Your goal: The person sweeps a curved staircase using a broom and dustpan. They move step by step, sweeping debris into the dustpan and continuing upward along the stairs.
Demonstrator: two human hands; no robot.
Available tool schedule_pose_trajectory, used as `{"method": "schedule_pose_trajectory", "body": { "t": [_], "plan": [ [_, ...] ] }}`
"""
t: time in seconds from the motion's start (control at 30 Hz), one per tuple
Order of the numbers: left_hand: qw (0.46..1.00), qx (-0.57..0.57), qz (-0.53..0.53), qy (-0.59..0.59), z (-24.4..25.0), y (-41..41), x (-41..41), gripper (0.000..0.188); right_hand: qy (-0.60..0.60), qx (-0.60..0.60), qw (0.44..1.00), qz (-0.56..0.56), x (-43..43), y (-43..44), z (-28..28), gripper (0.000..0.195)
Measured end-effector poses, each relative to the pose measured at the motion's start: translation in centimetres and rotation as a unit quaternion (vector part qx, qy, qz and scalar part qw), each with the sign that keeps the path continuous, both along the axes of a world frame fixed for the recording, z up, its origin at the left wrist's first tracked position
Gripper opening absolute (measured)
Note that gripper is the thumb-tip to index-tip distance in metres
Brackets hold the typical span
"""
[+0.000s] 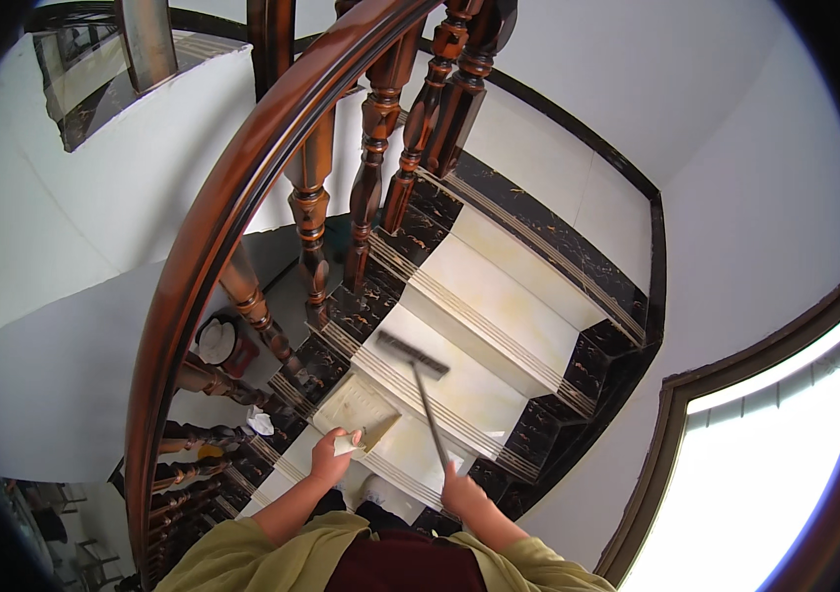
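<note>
My left hand point(332, 456) grips the pale handle of a cream plastic dustpan point(353, 403), which lies over a lower stair tread, its open side turned to the right. My right hand point(462, 492) is closed around the thin grey handle of a long-handled brush point(414, 355). The brush's dark, narrow head is over the pale marble tread one step above the dustpan, slightly blurred. Whether its bristles touch the tread I cannot tell. A crumpled white paper or tissue point(260, 421) lies beside the balusters, left of the dustpan.
A curved wooden handrail point(201, 244) with turned balusters point(309, 222) runs along the left. Pale stair treads with black marble ends point(531, 436) rise ahead. A white wall and a bright framed window point(753, 459) stand on the right. Chairs point(94, 562) show far below.
</note>
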State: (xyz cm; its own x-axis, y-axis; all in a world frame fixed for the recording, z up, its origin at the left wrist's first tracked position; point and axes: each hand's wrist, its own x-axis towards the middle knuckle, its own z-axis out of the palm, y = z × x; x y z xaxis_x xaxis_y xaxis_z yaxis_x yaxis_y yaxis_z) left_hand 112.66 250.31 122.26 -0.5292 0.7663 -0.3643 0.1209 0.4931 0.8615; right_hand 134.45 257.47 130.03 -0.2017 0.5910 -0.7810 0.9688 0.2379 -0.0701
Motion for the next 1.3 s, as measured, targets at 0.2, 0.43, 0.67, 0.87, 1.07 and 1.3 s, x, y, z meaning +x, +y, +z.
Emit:
{"method": "schedule_pose_trajectory", "body": {
  "t": [0.2, 0.43, 0.67, 0.87, 1.07, 1.3],
  "plan": [
    [1.0, 0.007, 0.021, -0.015, 0.4, -0.4, -0.9, 0.042, 0.103, -0.029, 0.994, 0.029, 2.9, -0.9, 5.7, 0.05],
    [0.998, 0.011, 0.05, -0.034, -0.6, -1.2, -2.0, 0.041, 0.113, 0.09, 0.988, 0.051, -4.5, 7.3, -0.2, 0.054],
    [0.999, -0.012, 0.031, -0.032, 0.4, -1.1, -3.0, 0.038, 0.066, 0.092, 0.983, 0.144, -5.7, 3.8, -3.5, 0.043],
    [0.999, -0.016, 0.015, -0.049, 0.8, -0.9, -3.1, 0.036, 0.0, -0.048, 0.997, 0.068, 1.5, -1.8, 5.6, 0.047],
    [0.999, 0.01, -0.028, -0.027, -0.9, -1.2, -1.8, 0.036, 0.1, 0.124, 0.983, -0.095, 7.1, -3.4, 4.0, 0.05],
    [0.999, 0.002, -0.036, -0.04, -2.2, -0.1, 0.6, 0.04, -0.037, 0.016, 0.998, 0.045, 7.5, -2.0, -2.0, 0.037]
  ]
}}
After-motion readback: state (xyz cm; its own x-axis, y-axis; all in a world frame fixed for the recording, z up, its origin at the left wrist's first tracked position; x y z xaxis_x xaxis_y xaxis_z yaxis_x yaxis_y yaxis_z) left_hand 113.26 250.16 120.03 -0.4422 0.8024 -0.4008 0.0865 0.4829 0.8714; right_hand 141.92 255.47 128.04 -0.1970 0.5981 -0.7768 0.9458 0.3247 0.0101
